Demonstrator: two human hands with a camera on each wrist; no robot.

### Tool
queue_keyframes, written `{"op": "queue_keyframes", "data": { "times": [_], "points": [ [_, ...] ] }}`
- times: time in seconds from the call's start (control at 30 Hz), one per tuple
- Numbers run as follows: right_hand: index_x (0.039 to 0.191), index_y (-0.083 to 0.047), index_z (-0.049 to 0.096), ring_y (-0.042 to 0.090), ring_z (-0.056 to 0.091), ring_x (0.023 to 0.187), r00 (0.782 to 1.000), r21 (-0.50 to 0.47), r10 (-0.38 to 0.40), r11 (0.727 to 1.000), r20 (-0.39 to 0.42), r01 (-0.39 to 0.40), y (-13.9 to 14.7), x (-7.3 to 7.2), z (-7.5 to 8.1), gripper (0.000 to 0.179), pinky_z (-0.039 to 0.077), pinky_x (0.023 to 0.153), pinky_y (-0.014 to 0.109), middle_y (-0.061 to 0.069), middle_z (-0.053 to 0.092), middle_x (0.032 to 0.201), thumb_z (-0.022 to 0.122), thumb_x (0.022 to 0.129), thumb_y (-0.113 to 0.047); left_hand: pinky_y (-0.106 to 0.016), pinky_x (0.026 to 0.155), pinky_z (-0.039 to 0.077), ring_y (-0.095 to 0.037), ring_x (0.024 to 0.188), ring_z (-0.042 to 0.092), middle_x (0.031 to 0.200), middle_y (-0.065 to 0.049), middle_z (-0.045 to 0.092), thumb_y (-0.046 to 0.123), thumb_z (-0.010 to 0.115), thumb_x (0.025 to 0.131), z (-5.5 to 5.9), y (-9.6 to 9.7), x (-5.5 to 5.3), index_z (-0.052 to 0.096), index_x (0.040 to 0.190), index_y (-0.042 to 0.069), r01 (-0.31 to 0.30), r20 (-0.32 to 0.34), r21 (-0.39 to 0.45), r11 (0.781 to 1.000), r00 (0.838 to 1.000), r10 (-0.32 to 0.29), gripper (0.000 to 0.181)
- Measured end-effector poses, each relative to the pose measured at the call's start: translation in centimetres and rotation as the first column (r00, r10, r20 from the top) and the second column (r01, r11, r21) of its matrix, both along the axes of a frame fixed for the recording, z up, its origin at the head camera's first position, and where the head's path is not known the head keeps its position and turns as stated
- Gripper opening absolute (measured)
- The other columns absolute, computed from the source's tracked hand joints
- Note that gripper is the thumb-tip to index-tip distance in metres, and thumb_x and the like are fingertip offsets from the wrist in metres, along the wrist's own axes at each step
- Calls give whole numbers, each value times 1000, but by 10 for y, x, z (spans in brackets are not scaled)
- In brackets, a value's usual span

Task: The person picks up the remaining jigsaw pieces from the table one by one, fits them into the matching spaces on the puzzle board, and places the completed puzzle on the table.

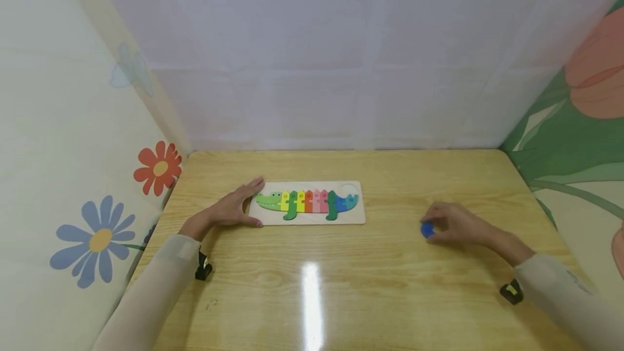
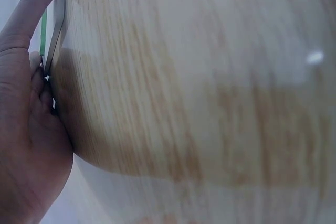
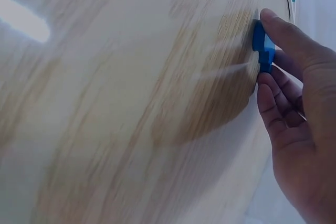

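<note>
A pale wooden puzzle board [image 1: 307, 220] lies on the table with a crocodile in coloured pieces, green head at left and blue tail at right. A pale rounded outline shows at its upper right corner. My left hand [image 1: 233, 206] holds the board's left end, fingers at the upper corner and thumb at the lower; in the left wrist view the thumb lies along the board's edge. Off to the right of the board, my right hand [image 1: 455, 225] pinches a small blue puzzle piece [image 3: 265, 45] between thumb and fingers. Whether that piece touches the table I cannot tell.
The wood-grain table [image 1: 390, 297] carries a bright light reflection near its front middle. A white cloth [image 1: 312, 69] hangs behind its back edge. Flower-printed sheets stand along the left side and the right side.
</note>
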State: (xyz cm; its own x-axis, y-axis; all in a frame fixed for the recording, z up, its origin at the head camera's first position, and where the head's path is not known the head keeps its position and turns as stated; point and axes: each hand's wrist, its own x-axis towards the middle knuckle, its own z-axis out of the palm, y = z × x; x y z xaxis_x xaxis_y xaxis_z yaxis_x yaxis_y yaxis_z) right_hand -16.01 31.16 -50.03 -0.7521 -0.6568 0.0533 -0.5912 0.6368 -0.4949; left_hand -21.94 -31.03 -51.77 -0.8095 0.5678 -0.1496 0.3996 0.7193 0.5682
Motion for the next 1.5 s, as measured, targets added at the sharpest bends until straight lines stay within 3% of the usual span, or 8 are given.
{"op": "queue_keyframes", "data": {
  "times": [0.37, 0.5, 0.73, 1.0, 1.2, 1.5],
  "points": [
    [113, -9, 80, 9, 64, 91, 994, 50, -93, 994, -48, 96, -12, -6, -6, 43, 59, 82, 32, -7, 70, 100, 94, 81, -33, -60, 131, 5, -38, 164, 7, 179, -14, 6, 47, 89, 84, 1, 1, 3, 18, 169, 5, -12, 3, -11, 1000, 1000, 12, 119],
    [114, -9, 80, 11, 65, 93, 993, 36, -96, 995, -64, 98, -12, -8, -8, 45, 60, 83, 33, -5, 70, 103, 94, 81, -35, -60, 132, 5, -38, 164, 7, 179, -13, 6, 48, 89, 84, 2, 1, 3, 18, 170, 5, -15, 1, -14, 1000, 1000, 15, 119],
    [114, -7, 80, 23, 68, 103, 989, -25, 24, 999, -147, -28, -8, -14, -7, 45, 61, 91, 48, 4, 71, 112, 98, 74, -20, -60, 132, 6, -38, 164, 7, 179, -14, 6, 48, 89, 84, 2, 0, 1, 18, 170, 5, -9, -2, -14, 1000, 1000, 9, 119],
    [113, -6, 79, 24, 68, 103, 978, -60, 133, 988, -159, -144, -11, -17, -1, 44, 60, 91, 47, 7, 72, 113, 97, 72, -10, -61, 131, 6, -38, 164, 7, 178, -14, 7, 48, 89, 84, 1, 0, 2, 18, 169, 4, -9, -1, -10, 1000, 1000, 9, 119],
    [112, -7, 80, 19, 69, 99, 980, -37, 144, 988, -136, -150, -12, -19, -5, 41, 61, 88, 41, 4, 73, 110, 96, 74, -9, -61, 131, 6, -38, 164, 8, 178, -15, 7, 47, 89, 84, 0, 1, 2, 18, 169, 4, -3, -6, -5, 1000, 1000, 3, 119],
    [110, -5, 81, 18, 68, 93, 990, -43, 78, 996, -116, -83, -16, -19, -8, 34, 61, 82, 34, 2, 73, 103, 93, 79, -12, -60, 131, 6, -38, 164, 7, 178, -15, 7, 47, 90, 84, 0, 1, 1, 18, 169, 4, -8, -7, -4, 1000, 1000, 8, 119]
  ]
}}
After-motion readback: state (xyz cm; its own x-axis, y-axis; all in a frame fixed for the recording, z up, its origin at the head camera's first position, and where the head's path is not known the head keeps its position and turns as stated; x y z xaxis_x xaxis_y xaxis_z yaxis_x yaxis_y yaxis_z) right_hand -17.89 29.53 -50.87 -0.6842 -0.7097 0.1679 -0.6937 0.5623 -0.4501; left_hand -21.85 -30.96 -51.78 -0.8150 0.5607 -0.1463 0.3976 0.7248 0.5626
